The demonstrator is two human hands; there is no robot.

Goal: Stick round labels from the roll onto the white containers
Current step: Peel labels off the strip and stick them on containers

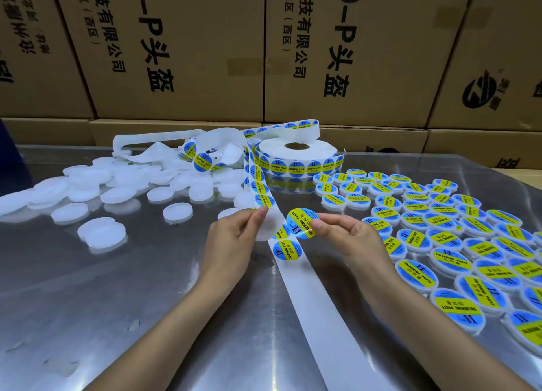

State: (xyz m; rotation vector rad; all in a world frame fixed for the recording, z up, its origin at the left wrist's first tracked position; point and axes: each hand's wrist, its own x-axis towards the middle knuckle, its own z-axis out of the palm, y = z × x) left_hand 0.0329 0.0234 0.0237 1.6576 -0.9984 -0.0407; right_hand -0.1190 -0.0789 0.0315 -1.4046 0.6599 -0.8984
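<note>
Over steel table [88,288], left hand [234,241] pinches backing strip [308,297]; right hand [352,238] pinches round label [299,219].

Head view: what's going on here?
A person is labelling white containers at a metal table. The right hand pinches a round label just peeled off the backing strip, which the left hand holds up. The roll sits behind. Bare containers lie on the left; labelled containers are lined up on the right. This label is not yet on a container.
</note>
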